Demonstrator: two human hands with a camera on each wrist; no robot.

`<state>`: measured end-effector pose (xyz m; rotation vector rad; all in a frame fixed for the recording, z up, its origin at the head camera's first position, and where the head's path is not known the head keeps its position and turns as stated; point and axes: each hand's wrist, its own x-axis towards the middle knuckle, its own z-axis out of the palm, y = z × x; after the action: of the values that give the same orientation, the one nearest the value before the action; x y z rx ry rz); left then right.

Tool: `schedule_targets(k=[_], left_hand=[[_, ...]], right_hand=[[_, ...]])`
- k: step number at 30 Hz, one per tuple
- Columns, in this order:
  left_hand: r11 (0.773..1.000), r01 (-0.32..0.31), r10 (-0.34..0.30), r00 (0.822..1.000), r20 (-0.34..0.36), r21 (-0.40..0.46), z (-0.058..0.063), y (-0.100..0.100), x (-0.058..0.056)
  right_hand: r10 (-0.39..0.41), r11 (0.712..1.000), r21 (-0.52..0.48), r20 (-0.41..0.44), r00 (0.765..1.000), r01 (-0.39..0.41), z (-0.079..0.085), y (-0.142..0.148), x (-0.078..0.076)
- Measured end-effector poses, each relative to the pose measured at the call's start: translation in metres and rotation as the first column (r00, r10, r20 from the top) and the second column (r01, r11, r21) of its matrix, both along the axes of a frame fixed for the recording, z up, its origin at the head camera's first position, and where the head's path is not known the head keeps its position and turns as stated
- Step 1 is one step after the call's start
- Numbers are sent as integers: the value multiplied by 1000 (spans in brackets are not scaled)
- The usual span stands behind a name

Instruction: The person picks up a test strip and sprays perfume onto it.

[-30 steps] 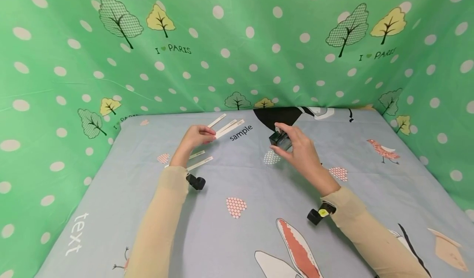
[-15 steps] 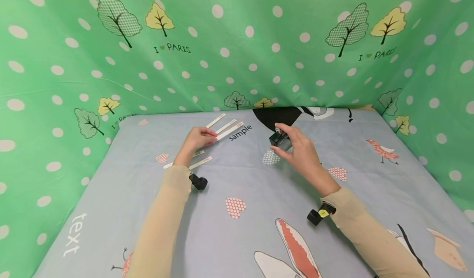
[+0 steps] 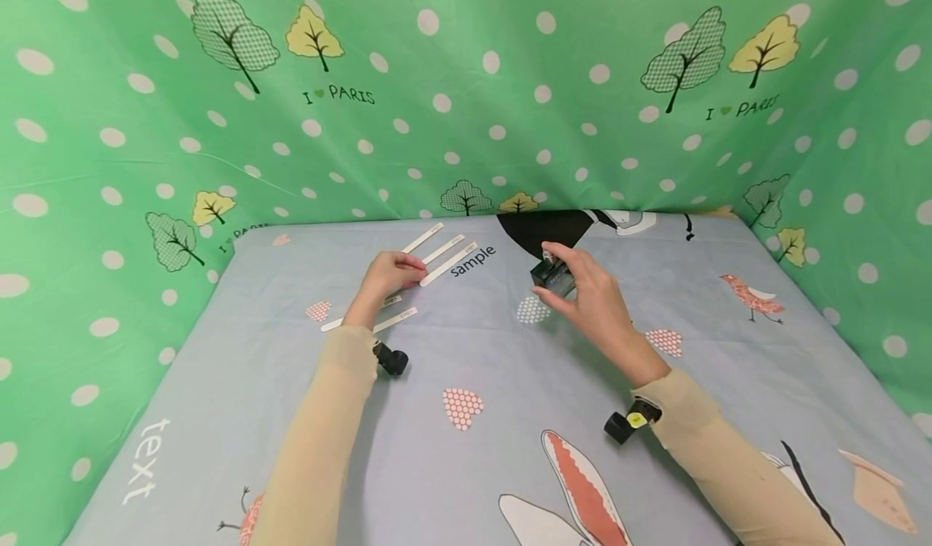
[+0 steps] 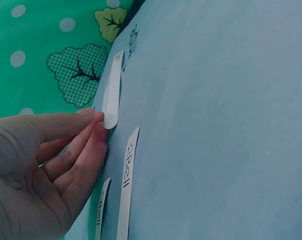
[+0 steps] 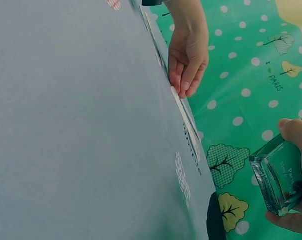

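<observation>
My left hand [image 3: 393, 277] is beside the near ends of several white paper test strips fanned out at the back of the table. Its thumb and fingertips are together, close to the rounded end of the nearest strip [image 3: 448, 264], whose whole length shows. The middle strip [image 3: 446, 249] runs back from behind the fingertips. In the left wrist view that nearest strip [image 4: 113, 95] lies just past the fingertips, which seem beside it rather than around it. My right hand [image 3: 593, 291] holds a dark glass perfume bottle [image 5: 278, 175] between thumb and fingers, a finger at its sprayer top.
A farther strip [image 3: 424, 238] lies at the back. Closer to me, by the left wrist, are more strips, one of them the printed strip [image 3: 396, 319]. The grey-blue patterned cloth [image 3: 451, 473] covers the table, and a green dotted curtain [image 3: 408, 150] rises behind it.
The left fingers have let go of the nearest strip; its rounded end, earlier covered by the fingertips, now shows on the cloth. The right hand and bottle have hardly moved.
</observation>
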<state>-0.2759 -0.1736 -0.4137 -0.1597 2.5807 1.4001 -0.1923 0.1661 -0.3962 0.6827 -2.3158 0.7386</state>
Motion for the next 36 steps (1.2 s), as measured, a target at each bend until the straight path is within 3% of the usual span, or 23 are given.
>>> schedule_targets(k=[5, 18, 36], left_hand=[[1000, 5, -5, 1000, -11, -30, 5, -4, 3], [1000, 8, -8, 1000, -30, -16, 10, -34, 12], [998, 9, -9, 1000, 0, -69, 18, -85, 41]], right_hand=[[2, 1000, -7, -1, 1000, -2, 1, 1, 1], [-5, 1000, -17, 16, 1000, 5, 4, 2, 4], [11, 1000, -16, -6, 1000, -11, 4, 0, 4]])
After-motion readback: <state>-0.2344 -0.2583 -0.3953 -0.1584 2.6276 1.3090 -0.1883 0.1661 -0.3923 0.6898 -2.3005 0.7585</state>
